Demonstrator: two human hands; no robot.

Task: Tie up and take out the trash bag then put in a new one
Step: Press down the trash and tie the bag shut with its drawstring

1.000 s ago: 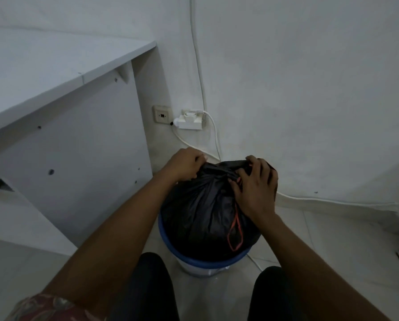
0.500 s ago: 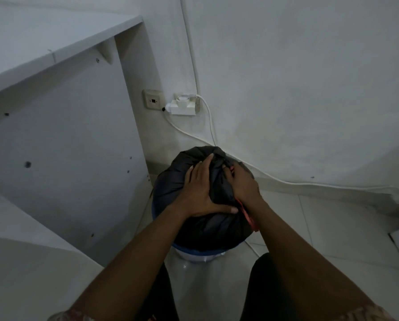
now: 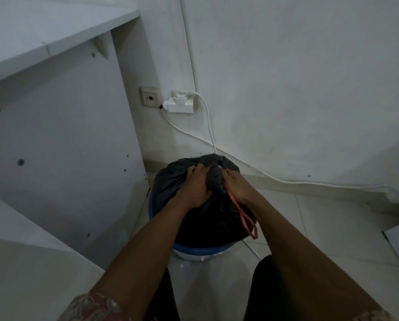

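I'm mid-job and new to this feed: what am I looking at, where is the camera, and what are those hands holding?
No machine here: one camera on a person's head looks down at their own bare arms. The left hand grips the gathered neck of a black trash bag, which sits in a blue-rimmed bin. The right hand pinches the red drawstring at that neck; its loop hangs down the bag. A white desk panel stands at the left; a plug adapter and white cable are on the wall behind.

Black trash bag (image 3: 194, 218) — gathered shut — fills blue-rimmed bin (image 3: 203, 246).
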